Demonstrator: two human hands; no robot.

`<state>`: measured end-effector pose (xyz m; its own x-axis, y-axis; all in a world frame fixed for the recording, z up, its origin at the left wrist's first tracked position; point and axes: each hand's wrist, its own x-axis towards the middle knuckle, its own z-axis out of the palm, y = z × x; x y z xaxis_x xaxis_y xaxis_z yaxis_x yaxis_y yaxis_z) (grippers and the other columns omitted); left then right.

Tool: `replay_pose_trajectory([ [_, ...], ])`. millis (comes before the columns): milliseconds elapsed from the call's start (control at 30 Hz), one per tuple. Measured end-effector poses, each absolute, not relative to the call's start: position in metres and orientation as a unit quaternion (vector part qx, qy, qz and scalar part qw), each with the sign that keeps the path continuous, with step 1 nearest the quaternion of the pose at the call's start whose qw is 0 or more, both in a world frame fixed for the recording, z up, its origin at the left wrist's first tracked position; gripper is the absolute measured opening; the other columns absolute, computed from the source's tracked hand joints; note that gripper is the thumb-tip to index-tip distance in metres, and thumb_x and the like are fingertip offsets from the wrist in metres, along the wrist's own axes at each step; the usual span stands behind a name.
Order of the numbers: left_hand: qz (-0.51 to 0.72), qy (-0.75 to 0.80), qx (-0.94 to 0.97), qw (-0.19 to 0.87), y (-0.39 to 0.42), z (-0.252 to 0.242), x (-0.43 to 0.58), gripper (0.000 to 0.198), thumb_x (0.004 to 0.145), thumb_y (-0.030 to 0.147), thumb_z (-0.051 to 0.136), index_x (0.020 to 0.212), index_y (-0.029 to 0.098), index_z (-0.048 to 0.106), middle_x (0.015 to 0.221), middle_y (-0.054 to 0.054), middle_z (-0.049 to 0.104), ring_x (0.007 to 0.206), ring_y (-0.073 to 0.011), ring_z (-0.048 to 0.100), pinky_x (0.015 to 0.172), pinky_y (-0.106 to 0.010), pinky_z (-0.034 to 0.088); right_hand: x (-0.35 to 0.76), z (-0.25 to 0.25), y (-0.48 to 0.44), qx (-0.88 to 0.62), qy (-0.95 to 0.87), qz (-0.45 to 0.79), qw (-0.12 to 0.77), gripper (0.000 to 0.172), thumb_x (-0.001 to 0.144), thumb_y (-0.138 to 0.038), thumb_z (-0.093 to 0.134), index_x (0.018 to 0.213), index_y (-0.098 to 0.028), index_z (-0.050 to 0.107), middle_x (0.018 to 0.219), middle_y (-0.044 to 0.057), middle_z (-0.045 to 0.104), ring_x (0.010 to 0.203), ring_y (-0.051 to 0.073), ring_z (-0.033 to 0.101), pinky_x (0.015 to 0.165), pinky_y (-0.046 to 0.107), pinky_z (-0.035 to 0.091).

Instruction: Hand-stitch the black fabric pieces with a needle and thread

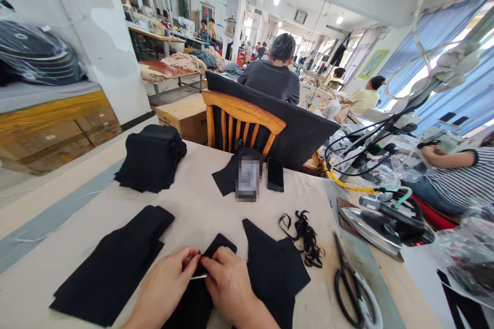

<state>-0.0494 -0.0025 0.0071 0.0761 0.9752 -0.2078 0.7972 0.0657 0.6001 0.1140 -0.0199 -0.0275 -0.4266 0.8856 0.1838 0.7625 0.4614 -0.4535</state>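
Observation:
Low in the head view, my left hand [170, 277] pinches the edge of a black fabric piece [221, 244] between thumb and fingertips. Beside it, my right hand [230, 278] grips the same piece, its fingertips close to the left ones. A thin white stick-like thing [198, 277] shows just below the fingertips; what holds it is hidden. Flat black cut pieces [111, 262] lie left of my hands, and more black pieces [272, 262] lie to the right. Beyond those is a tangle of narrow black strips [306, 239].
A thick stack of black fabric [152, 157] stands at the table's far left. A phone [275, 175] lies near the far edge, beside a blurred item [248, 179]. Scissors [353, 288] and an iron [372, 226] are on the right. A wooden chair [241, 115] and seated people are beyond.

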Motion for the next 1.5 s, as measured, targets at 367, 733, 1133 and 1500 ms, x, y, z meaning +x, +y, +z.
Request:
replay_pose_trajectory([
  [367, 0.196, 0.599, 0.728, 0.270, -0.002, -0.021, -0.061, 0.026, 0.090, 0.035, 0.043, 0.085, 0.024, 0.067, 0.102, -0.005, 0.067, 0.095, -0.0241, 0.064, 0.080, -0.036, 0.049, 0.115, -0.027, -0.021, -0.491, -0.832, 0.157, 0.205, 0.033, 0.081, -0.017, 0.059, 0.113, -0.024, 0.064, 0.085, 0.003, 0.058, 0.075, 0.018, 0.055, 0.059, 0.027, 0.041],
  [733, 0.212, 0.585, 0.736, 0.267, -0.002, -0.024, -0.060, 0.015, 0.091, 0.026, 0.046, 0.084, 0.024, 0.059, 0.083, 0.000, 0.070, 0.075, -0.0207, 0.067, 0.071, -0.033, 0.052, 0.115, -0.028, -0.019, -0.487, -0.833, 0.158, 0.208, 0.036, 0.081, -0.015, 0.058, 0.115, -0.024, 0.063, 0.085, 0.003, 0.058, 0.075, 0.018, 0.054, 0.061, 0.027, 0.042],
  [1133, 0.235, 0.588, 0.750, 0.191, -0.004, -0.035, -0.060, 0.020, 0.094, 0.029, 0.041, 0.086, 0.022, 0.057, 0.083, -0.005, 0.067, 0.077, -0.0269, 0.066, 0.071, -0.042, 0.049, 0.115, -0.025, -0.018, -0.485, -0.838, 0.165, 0.187, 0.039, 0.082, -0.018, 0.059, 0.120, -0.025, 0.059, 0.088, 0.002, 0.058, 0.077, 0.018, 0.055, 0.062, 0.027, 0.044],
  [1500, 0.298, 0.546, 0.769, 0.150, -0.013, -0.058, -0.072, 0.022, 0.089, 0.025, 0.048, 0.111, 0.024, 0.053, 0.107, -0.009, 0.065, 0.100, -0.0286, 0.063, 0.091, -0.049, 0.049, 0.112, -0.016, -0.014, -0.480, -0.847, 0.169, 0.155, 0.040, 0.084, -0.021, 0.058, 0.124, -0.022, 0.056, 0.093, 0.005, 0.060, 0.078, 0.019, 0.056, 0.065, 0.028, 0.048],
])
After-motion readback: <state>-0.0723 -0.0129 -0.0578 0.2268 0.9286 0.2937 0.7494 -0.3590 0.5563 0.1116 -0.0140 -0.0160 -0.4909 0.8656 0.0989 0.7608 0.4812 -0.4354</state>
